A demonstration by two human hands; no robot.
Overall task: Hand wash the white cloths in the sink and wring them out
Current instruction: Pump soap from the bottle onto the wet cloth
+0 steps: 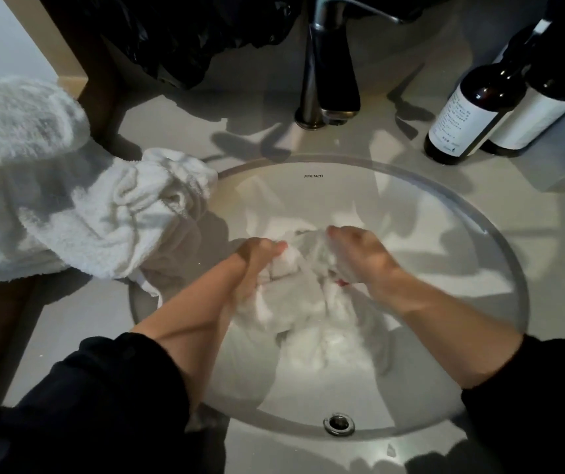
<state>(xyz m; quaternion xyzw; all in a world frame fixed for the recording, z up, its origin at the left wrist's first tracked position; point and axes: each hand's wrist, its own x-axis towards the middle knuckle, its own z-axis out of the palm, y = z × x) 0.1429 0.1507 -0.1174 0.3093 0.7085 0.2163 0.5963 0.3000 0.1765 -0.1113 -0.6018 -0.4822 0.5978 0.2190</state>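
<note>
A wet white cloth (305, 295) lies bunched in the middle of the oval sink (445, 206). My left hand (257, 258) grips the cloth's left side with curled fingers. My right hand (359, 254) grips its right side, fingers curled down into the fabric. A small red mark shows on the cloth under my right hand. More white cloth trails toward the sink's near side. A pile of white towels (103, 217) rests on the counter at the sink's left rim, partly hanging over it.
The faucet (329, 70) stands behind the sink at centre. Two dark bottles (472, 114) with white labels stand at the back right. A black plastic bag (188, 32) sits at the back left. An overflow hole (339, 423) lies in the near sink wall.
</note>
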